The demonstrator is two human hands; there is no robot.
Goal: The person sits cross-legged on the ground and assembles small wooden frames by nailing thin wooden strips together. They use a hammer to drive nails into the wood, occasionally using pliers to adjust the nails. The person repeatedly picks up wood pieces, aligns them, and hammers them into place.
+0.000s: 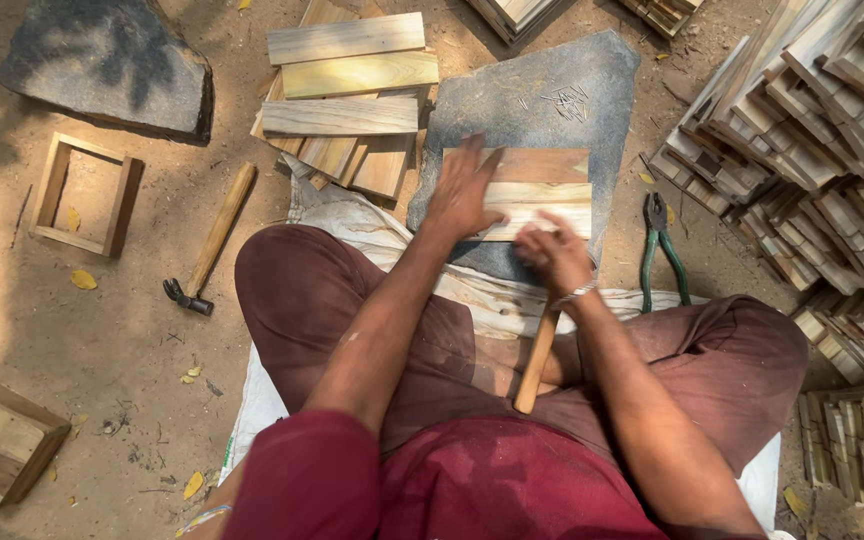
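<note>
A grey stone slab lies on the dirt before the seated person. On its near half rest wooden boards laid side by side. The left hand presses flat on them, fingers spread. The right hand, at their near edge, grips a wooden handle. Pliers lie just right of the slab, loose nails on its far part.
</note>
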